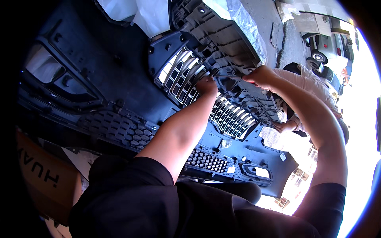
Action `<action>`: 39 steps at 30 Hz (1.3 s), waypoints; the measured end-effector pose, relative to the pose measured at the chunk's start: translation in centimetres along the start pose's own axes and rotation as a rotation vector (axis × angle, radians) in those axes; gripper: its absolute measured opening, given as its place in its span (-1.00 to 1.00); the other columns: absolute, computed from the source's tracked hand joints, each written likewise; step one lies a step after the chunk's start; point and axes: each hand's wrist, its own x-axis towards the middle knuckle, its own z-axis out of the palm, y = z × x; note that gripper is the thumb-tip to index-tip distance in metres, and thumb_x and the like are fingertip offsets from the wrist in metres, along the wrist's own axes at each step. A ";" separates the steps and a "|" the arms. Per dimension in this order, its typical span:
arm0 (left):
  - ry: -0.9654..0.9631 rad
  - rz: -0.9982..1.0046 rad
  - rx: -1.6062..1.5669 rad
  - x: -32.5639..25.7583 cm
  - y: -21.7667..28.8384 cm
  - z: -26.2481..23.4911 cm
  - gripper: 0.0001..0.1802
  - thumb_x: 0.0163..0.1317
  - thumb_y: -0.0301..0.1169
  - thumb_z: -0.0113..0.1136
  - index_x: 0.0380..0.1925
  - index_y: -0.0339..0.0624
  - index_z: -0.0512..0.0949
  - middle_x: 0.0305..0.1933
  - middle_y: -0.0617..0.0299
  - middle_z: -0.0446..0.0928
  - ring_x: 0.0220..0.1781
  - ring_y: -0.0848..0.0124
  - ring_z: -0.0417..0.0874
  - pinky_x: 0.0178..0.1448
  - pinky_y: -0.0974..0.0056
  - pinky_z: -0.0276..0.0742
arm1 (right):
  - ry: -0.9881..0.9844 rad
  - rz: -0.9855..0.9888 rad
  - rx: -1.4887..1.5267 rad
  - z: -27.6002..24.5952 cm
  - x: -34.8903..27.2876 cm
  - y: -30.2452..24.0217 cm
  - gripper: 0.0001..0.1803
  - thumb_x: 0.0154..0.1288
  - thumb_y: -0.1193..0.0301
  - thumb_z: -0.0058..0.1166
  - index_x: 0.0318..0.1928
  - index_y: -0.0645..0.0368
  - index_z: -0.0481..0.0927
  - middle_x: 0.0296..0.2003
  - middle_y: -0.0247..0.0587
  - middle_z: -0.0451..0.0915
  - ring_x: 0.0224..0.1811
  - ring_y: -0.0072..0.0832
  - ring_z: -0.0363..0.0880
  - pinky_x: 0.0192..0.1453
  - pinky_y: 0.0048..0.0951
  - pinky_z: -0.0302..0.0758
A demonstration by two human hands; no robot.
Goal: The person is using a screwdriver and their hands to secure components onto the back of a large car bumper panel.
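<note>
A large dark car bumper [107, 67] lies across the space before me, with a chrome-slatted grille [180, 73] along its upper part. My right hand [260, 77] is closed around the handle of a screwdriver [228, 76], whose thin shaft points left; some red shows at the grip. Over the grille, my left hand [207, 85] has its fingers pinched together close to the shaft's tip. What those fingers hold, if anything, is hidden. Beyond both hands stands a ribbed black plastic panel [222, 37], tilted up along the grille.
A co-worker's hand [285, 126] touches the panel's right end. Clear plastic wrap [248, 29] covers the panel's far edge. Honeycomb mesh [210, 159] runs along the bumper's near side. At lower left is a cardboard box [47, 178]; a parked vehicle [327, 47] stands far right.
</note>
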 end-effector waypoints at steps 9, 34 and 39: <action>-0.079 -0.067 -0.036 -1.1 1.2 -0.9 -0.82 0.44 -0.43 0.27 -0.22 -0.37 0.70 -0.39 0.09 0.72 -0.43 0.37 0.73 -0.35 0.28 0.61 | 0.450 -0.722 -0.580 0.4 -2.2 0.6 -0.65 0.41 0.10 0.24 -0.09 0.13 0.65 -0.26 -0.03 0.73 -0.29 -0.13 0.73 -0.22 -0.14 0.64; -0.490 1.220 0.329 -16.0 17.3 0.5 -0.52 0.13 -0.45 0.43 0.05 -0.26 0.52 -0.03 -0.09 0.59 0.14 -0.04 0.59 0.18 -0.06 0.47 | 1.015 -0.411 0.482 2.6 -3.2 -2.6 -0.53 0.38 -0.05 0.18 0.00 0.08 0.66 0.00 -0.10 0.69 0.12 -0.11 0.64 0.23 -0.14 0.49; -0.464 1.148 0.340 -16.1 19.5 3.6 -0.69 0.30 -0.16 0.32 -0.12 -0.12 0.60 -0.31 0.00 0.71 -0.24 0.00 0.77 -0.23 -0.02 0.64 | 1.142 -0.529 0.409 2.1 -2.4 -2.1 -0.26 0.40 -0.21 0.09 0.37 0.01 0.49 0.38 0.00 0.45 0.48 0.04 0.31 0.52 0.03 0.23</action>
